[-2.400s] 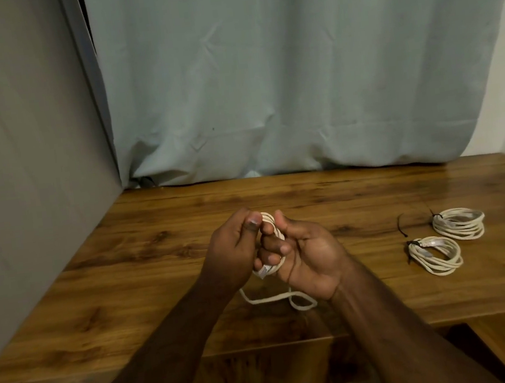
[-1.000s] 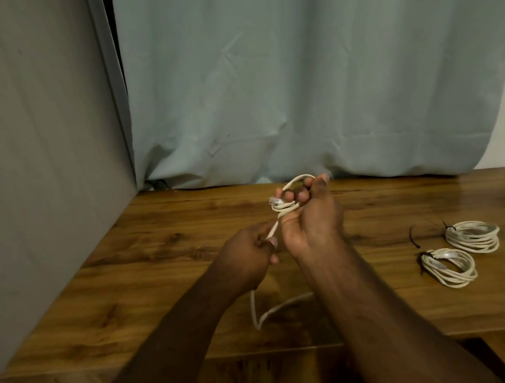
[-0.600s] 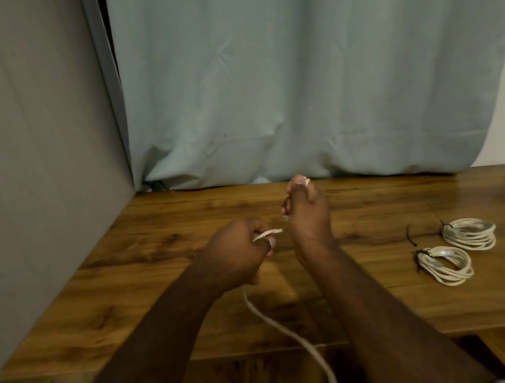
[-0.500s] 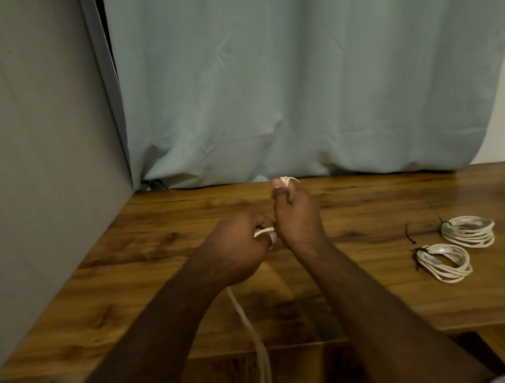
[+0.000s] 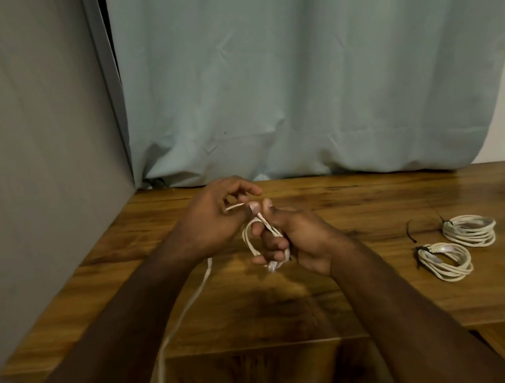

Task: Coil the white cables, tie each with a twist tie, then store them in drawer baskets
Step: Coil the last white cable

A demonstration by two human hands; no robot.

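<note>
Above the middle of the wooden table (image 5: pixel 367 301), my right hand (image 5: pixel 294 240) grips a small coil of white cable (image 5: pixel 250 242) wound round its fingers. My left hand (image 5: pixel 213 217) pinches the cable's free run just left of the coil. From there the loose cable hangs down past the table's front edge and out of view at the bottom. Two coiled white cables lie on the table at the right, each with a dark tie: a nearer coil (image 5: pixel 444 260) and a farther coil (image 5: pixel 469 229).
A loose dark twist tie (image 5: pixel 410 231) lies just left of the two finished coils. A grey wall (image 5: pixel 36 153) bounds the table on the left and a pale blue curtain (image 5: pixel 310 74) hangs behind it.
My right hand has dropped from upright and now holds the coil lower, fingers turned toward me. My left hand has moved up and back with the cable. The loose tail still hangs over the front edge.
</note>
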